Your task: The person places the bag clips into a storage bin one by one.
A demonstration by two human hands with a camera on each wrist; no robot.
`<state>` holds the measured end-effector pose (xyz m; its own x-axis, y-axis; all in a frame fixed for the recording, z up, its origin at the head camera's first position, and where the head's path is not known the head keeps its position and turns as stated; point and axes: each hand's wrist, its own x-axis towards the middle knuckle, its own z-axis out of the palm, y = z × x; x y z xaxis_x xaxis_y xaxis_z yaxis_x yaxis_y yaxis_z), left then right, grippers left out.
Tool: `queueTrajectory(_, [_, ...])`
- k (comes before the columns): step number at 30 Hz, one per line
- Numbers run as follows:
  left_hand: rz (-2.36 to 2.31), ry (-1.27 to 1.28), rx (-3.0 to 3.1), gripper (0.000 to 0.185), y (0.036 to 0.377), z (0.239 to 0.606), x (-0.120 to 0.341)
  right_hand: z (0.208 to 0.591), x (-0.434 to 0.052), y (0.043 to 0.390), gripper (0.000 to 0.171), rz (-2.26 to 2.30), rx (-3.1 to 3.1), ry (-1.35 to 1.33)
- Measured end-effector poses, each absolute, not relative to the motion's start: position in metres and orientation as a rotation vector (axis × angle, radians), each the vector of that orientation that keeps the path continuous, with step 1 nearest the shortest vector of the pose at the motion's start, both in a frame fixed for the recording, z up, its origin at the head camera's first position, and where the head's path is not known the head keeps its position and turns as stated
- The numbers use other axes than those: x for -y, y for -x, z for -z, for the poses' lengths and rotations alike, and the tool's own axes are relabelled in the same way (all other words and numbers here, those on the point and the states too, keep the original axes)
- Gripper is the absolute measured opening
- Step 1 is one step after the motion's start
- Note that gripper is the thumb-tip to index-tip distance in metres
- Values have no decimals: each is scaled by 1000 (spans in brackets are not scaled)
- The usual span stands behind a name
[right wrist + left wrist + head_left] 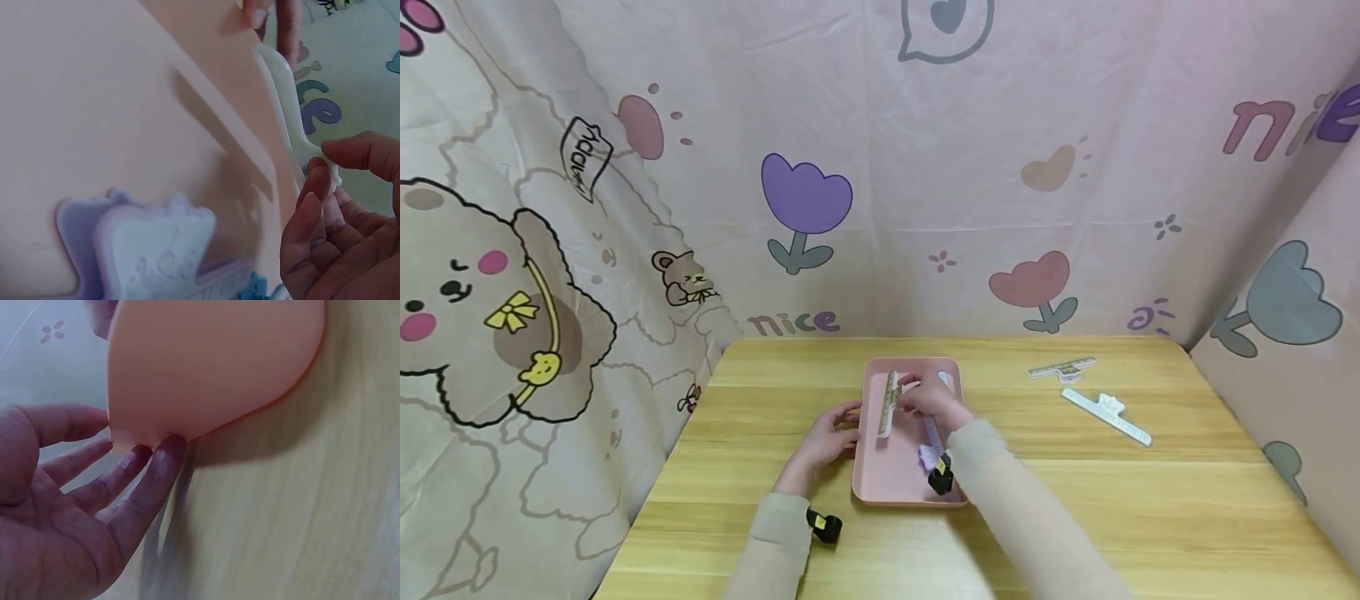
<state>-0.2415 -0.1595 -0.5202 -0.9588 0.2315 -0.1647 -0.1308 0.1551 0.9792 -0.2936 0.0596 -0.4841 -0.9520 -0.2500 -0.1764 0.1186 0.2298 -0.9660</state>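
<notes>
Pink tray on counter: purple ruler in; second ruler pinched by right hand; left hand flat-fingered at rim. Two rulers outside.

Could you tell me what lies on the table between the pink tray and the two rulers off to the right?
Nothing: in the head view the table is bare between the pink tray and the two rulers.

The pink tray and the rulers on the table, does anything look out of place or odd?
Nothing looks damaged or spilled. The shallow pink plastic tray lies flat on the wooden table. Two pale plastic rulers lie loose and askew on the table at the far right, outside the tray, while a purple one is inside.
</notes>
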Motion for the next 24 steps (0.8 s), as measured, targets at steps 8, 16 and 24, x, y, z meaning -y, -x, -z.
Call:
queueTrajectory(8, [-1888, -79, -2134, 59, 241, 522, 158, 490, -46, 292, 48, 1615, -2314, 116])
queueTrajectory(16, [-1914, -51, -2118, 59, 239, 517, 157, 493, -38, 292, 51, 1597, -2309, 103])
queueTrajectory(24, [-1918, -48, -2113, 60, 237, 514, 156, 495, -40, 295, 57, 1651, -2243, 113])
